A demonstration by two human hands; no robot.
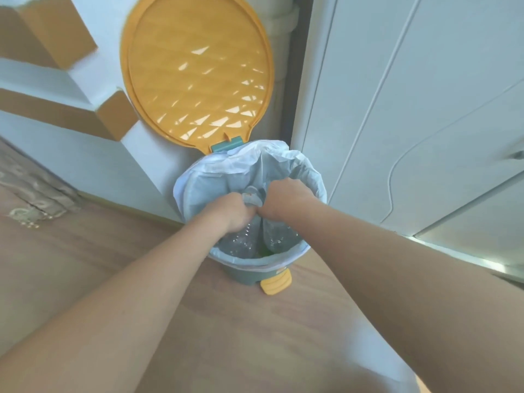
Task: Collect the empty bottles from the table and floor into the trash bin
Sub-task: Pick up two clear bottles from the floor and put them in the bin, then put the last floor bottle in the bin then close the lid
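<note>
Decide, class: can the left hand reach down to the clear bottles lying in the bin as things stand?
Probably yes. The yellow lid stands open, and the left hand is already over the bin, just above the bottles; only loose liner lies nearby.

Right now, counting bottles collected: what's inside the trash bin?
Two clear bottles stand in the lined trash bin, gripped by the left hand and right hand. Anything beneath is hidden.
</note>
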